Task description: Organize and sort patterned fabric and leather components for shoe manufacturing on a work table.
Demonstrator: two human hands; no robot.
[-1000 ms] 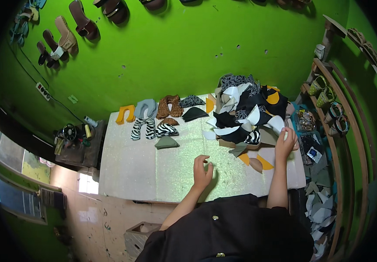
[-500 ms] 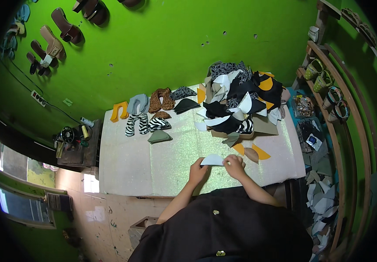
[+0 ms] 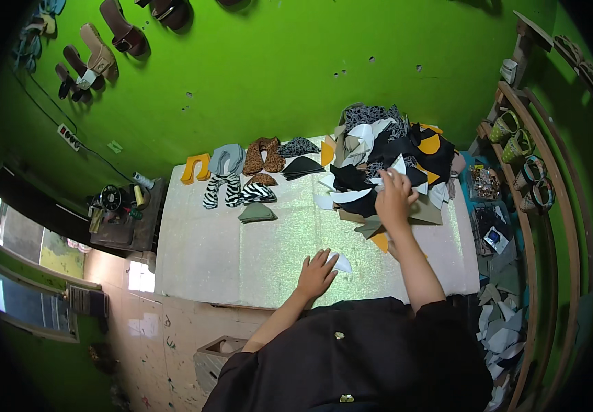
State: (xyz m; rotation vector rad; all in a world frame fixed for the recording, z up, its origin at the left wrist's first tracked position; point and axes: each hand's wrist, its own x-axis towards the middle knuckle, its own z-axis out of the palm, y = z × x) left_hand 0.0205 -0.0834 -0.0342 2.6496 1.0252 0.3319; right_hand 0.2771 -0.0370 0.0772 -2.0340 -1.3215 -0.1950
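On the table, my left hand (image 3: 318, 275) lies flat with its fingers apart, pressing on one end of a white half-moon piece (image 3: 339, 264). My right hand (image 3: 396, 199) reaches over the heap of cut scraps (image 3: 355, 177). Its fingers are apart and bent, with the tips against a white pointed piece (image 3: 398, 163) on top of the heap. Whether they grip this piece is hard to see. Under my right wrist a yellow piece (image 3: 379, 242) is partly hidden.
Sorted stacks lie at the back left: yellow (image 3: 195, 169), grey (image 3: 226, 161), leopard-print (image 3: 264, 155), zebra-print (image 3: 221, 190), black (image 3: 303, 167) and green (image 3: 258, 213). A sewing machine (image 3: 110, 198) stands left. A wooden rack (image 3: 516, 151) with sandals is at right, above scraps (image 3: 506, 329).
My right hand has left the white half-moon piece and moved up and right to the heap. My left hand now spreads over that piece, which lies on the table. The whole view has shifted slightly.
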